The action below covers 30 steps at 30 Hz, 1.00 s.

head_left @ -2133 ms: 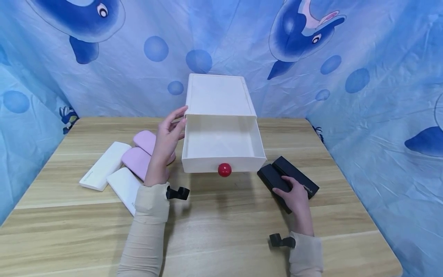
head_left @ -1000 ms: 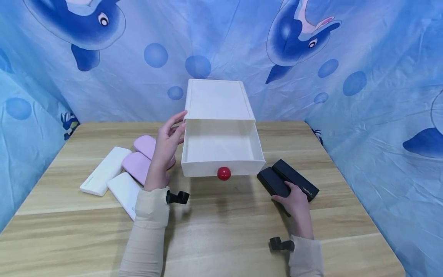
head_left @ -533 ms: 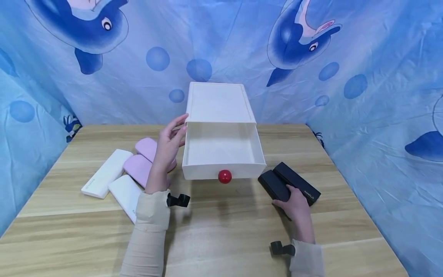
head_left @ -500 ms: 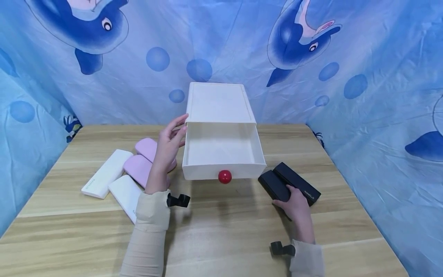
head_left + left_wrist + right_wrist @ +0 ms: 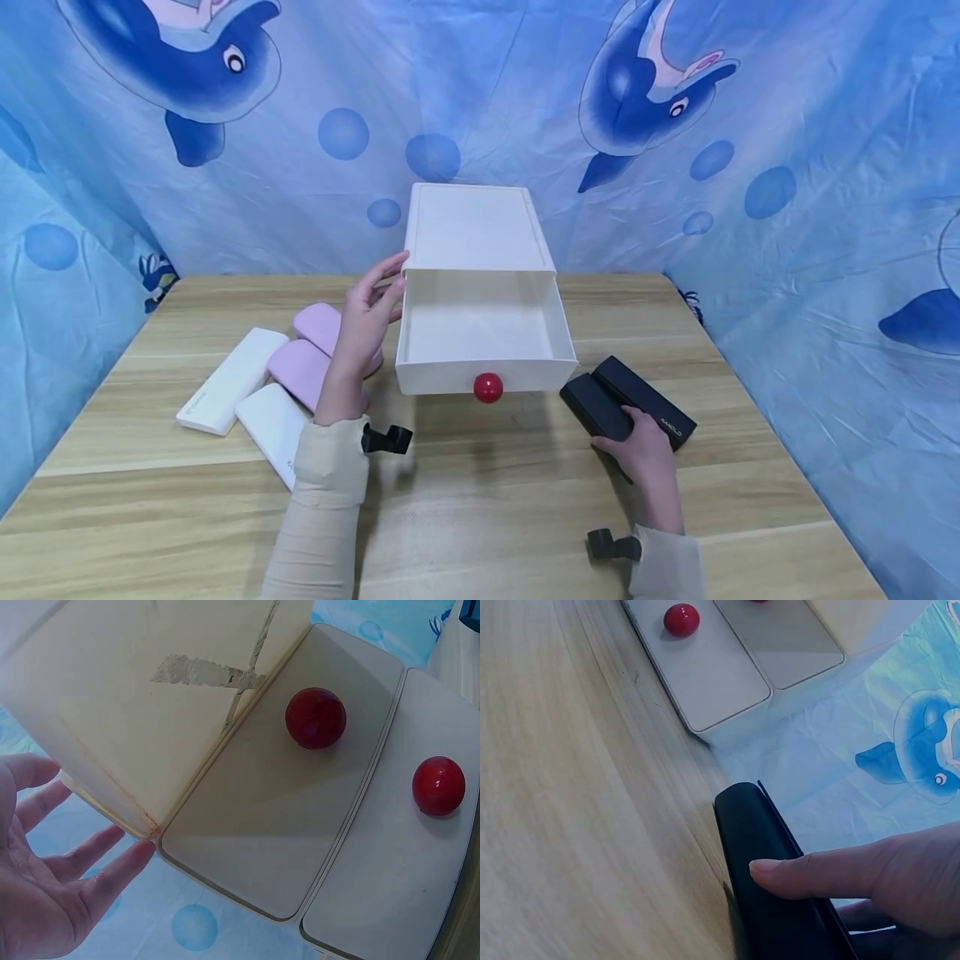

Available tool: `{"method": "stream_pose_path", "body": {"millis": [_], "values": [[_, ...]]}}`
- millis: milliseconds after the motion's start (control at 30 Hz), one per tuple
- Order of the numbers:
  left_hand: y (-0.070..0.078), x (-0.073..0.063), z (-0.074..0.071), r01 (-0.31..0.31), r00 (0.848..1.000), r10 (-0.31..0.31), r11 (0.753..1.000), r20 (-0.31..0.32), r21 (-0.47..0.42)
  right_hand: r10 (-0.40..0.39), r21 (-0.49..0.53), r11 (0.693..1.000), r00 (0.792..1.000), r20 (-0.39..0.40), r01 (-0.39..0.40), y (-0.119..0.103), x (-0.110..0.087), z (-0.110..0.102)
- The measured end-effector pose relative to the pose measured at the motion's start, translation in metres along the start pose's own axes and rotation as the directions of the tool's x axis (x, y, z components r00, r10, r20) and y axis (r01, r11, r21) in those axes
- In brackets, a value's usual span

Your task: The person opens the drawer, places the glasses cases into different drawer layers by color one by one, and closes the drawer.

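Observation:
A white drawer cabinet [image 5: 476, 229] stands at mid-table, its top drawer [image 5: 483, 329] pulled out and bare inside, with a red knob [image 5: 488, 388] in front. My left hand [image 5: 365, 321] is at the cabinet's left side. In the left wrist view its fingers are spread, with fingertips at the cabinet's edge. My right hand [image 5: 647, 450] grips a black glasses case [image 5: 597, 407] on the table, thumb on one side, fingers on the other. Against it lies a second black glasses case [image 5: 643, 400] with pale lettering.
Left of the cabinet lie two white cases [image 5: 232, 381] and two lilac cases [image 5: 300, 371], partly behind my left forearm. Two lower drawer fronts [image 5: 240, 802] with red knobs show in the left wrist view. A blue dolphin-print cloth [image 5: 480, 92] hangs around the wooden table [image 5: 465, 508].
The right hand's fingers have closed further round the near black case since the oldest frame. My left hand stays at the cabinet. The whole head view has shifted slightly downward.

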<state>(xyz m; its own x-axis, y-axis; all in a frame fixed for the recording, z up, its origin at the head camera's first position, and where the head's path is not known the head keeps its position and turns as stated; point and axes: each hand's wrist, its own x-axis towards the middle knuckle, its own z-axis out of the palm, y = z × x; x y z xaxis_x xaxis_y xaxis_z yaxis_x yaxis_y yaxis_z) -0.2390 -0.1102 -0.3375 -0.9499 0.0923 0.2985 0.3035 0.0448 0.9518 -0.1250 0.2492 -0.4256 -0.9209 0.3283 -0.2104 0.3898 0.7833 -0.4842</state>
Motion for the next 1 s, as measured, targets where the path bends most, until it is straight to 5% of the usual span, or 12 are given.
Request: {"method": "stream_pose_path", "body": {"millis": [600, 1000], "values": [[0.004, 0.0, -0.002, 0.003, 1.0, -0.003, 1.0, 0.002, 0.006, -0.004, 0.035, 0.999, 0.999, -0.041, 0.005, -0.006, -0.008, -0.01], [0.004, -0.001, -0.001, 0.018, 1.0, -0.018, 1.0, 0.02, -0.001, -0.118, 0.057, 0.991, 0.989, -0.088, 0.123, -0.012, -0.019, -0.048]]}}
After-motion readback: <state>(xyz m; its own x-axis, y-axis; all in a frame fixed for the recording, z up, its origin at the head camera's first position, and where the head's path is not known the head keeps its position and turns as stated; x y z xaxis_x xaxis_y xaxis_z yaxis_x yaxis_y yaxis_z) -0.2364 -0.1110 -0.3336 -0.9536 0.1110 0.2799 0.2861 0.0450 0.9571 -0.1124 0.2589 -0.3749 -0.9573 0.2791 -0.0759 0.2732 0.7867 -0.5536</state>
